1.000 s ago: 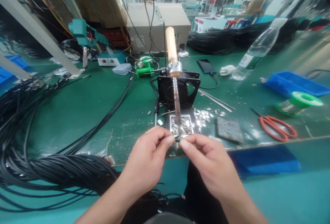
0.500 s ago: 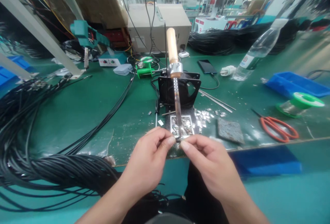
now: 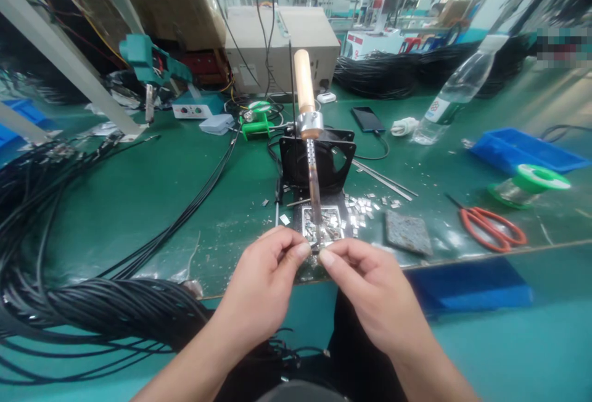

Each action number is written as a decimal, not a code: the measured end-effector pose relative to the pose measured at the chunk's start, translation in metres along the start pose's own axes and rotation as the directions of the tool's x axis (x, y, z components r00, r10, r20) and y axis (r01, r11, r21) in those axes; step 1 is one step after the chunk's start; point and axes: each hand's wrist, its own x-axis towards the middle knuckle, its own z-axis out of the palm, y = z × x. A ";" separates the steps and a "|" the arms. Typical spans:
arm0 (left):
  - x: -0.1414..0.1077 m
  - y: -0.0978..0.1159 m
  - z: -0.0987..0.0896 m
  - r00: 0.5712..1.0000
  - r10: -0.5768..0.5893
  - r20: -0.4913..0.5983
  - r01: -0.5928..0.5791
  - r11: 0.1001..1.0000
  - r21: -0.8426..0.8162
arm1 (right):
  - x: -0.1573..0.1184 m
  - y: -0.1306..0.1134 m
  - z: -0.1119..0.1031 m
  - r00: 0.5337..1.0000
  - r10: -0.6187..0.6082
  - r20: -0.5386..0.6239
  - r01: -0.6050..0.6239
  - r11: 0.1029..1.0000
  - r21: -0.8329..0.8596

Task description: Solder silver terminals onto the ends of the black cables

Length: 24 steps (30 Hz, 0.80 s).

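A wooden-handled soldering iron (image 3: 314,180) stands mounted with its tip pointing down, over a small metal tray (image 3: 342,224) holding many little metal pieces. Right at the tip, my left hand (image 3: 266,272) and my right hand (image 3: 370,285) face each other with thumbs and forefingers pinched. Whatever sits between the fingertips is tiny and mostly covered; only a dark sliver shows by the left fingertips. Behind the iron is a black fan frame (image 3: 289,164). Small flat metal bits (image 3: 363,208) lie scattered right of the tray.
Black cables (image 3: 124,306) bundle at the left. To the right lie a grey block (image 3: 407,233), orange-handled scissors (image 3: 493,229), a green solder spool (image 3: 530,185) and a blue bin (image 3: 530,152). A phone (image 3: 367,119) and plastic bottle (image 3: 456,97) sit farther back.
The view has shifted slightly, so the bench things appear a little farther left. Both hands keep their pinch at the iron's tip.
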 end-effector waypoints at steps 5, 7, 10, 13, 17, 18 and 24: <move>-0.001 0.000 0.000 1.000 -0.004 -0.005 0.004 1.000 -0.001 | 0.000 0.001 0.000 1.000 -0.005 0.005 0.005 1.000 0.008; -0.001 0.000 0.000 1.000 -0.004 -0.008 0.004 1.000 -0.001 | 0.000 0.001 0.000 1.000 -0.012 -0.002 0.012 1.000 -0.001; -0.001 0.000 0.000 1.000 -0.002 -0.010 0.002 1.000 0.000 | 0.000 0.001 0.001 1.000 -0.022 -0.012 0.021 1.000 -0.018; -0.001 -0.001 0.000 1.000 -0.006 -0.007 0.006 1.000 -0.001 | 0.000 0.001 0.001 0.999 -0.030 -0.011 0.030 0.999 -0.023; -0.002 -0.001 0.000 1.000 -0.014 -0.003 0.014 1.000 -0.006 | 0.000 0.001 0.001 0.999 -0.042 -0.006 0.042 0.999 -0.014; -0.002 -0.001 0.000 1.000 -0.016 -0.002 0.016 1.000 -0.008 | 0.000 0.001 0.001 0.999 -0.046 -0.005 0.046 0.999 -0.010; 0.000 0.000 0.000 1.000 -0.018 0.007 0.018 1.000 -0.020 | -0.001 0.000 0.003 0.999 -0.050 -0.010 0.049 0.999 -0.006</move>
